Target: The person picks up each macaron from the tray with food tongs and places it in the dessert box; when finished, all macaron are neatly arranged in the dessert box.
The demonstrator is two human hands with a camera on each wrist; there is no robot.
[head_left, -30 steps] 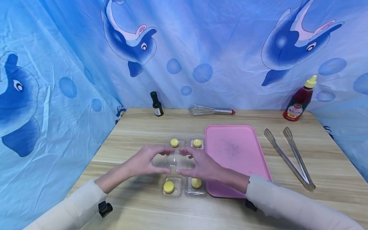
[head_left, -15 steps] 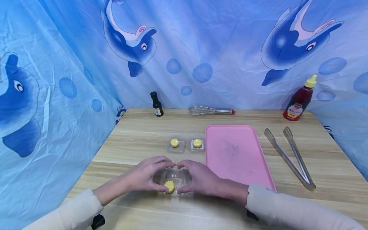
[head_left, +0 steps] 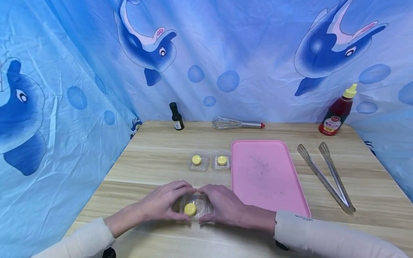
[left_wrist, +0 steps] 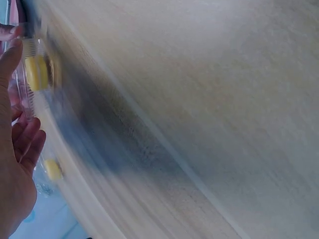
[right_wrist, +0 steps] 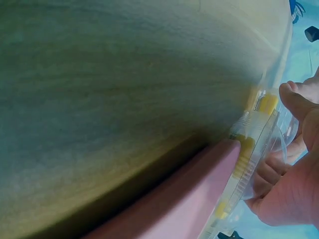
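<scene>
In the head view, my left hand (head_left: 166, 201) and right hand (head_left: 224, 205) curve round a clear domed plastic lid (head_left: 200, 202), gripping it from both sides. Through it shows a yellow macaron (head_left: 190, 209) in the near left clear box. My right hand hides the near right box in the head view. The left wrist view has my left thumb and fingers round the clear plastic beside a macaron (left_wrist: 37, 72). In the right wrist view, the lid (right_wrist: 286, 132) is between my right thumb and fingers, beside yellow macarons (right_wrist: 244, 147).
Two more clear boxes with macarons (head_left: 196, 159) (head_left: 222, 160) stand behind. A pink tray (head_left: 264, 175) lies right of the hands, with metal tongs (head_left: 326, 179) beyond it. A whisk (head_left: 237, 123), dark bottle (head_left: 176, 116) and red sauce bottle (head_left: 335, 113) are at the back.
Both hands have moved toward the near edge and down with the lid, from between the box rows onto the near left box. The far boxes have not moved.
</scene>
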